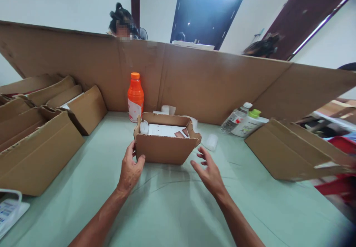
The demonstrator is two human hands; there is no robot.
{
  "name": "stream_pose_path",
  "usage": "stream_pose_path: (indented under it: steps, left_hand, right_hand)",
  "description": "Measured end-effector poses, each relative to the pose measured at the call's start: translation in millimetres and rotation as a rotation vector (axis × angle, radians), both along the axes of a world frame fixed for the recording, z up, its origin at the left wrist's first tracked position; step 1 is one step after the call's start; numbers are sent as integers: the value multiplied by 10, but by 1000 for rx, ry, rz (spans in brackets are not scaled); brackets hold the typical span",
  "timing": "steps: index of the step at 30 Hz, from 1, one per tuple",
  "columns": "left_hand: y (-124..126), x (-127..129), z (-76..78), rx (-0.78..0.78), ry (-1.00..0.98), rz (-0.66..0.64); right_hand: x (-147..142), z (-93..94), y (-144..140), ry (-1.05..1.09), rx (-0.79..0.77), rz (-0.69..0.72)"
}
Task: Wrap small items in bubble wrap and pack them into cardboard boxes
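Note:
A small open cardboard box (164, 150) stands on the green table in front of me. Inside it lie a white carton (162, 130) with brown shapes printed on one end and a white roll-like item (144, 127). My left hand (131, 168) grips the box's left corner, thumb on the front face and fingers around the side. To the right of the box, my right hand (208, 171) is open with its fingers apart, holding nothing and not touching the box. A clear plastic cup-like item (211, 142) lies beyond my right hand.
An orange bottle (135, 99) stands behind the box. A clear water bottle (236, 118) and a white green-capped bottle (249, 124) lean at the right. Cardboard boxes (41, 154) fill the left; another box (294, 150) sits right. A cardboard partition (200, 80) closes the back; people are beyond it.

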State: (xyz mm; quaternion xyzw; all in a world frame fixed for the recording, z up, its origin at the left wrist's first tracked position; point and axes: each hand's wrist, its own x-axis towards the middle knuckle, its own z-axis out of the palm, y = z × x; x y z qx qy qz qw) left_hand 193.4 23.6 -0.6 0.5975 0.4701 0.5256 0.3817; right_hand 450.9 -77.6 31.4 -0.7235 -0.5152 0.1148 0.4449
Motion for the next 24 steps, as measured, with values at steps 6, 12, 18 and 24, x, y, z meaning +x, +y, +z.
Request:
stream_pose_path:
  steps: [6, 12, 18, 24]
  left_hand:
    - [-12, 70, 109, -21, -42, 7]
    - [-618, 53, 99, -38, -37, -178]
    - [-978, -795, 141, -165, -25, 30]
    - [-1001, -932, 224, -162, -32, 180]
  right_hand:
    - [-177, 90, 305, 44, -79, 167]
    - [-141, -22, -814, -165, 34, -37]
    - [-819, -238, -1199, -308, 120, 109]
    - [-994, -126, -807, -169, 107, 226]
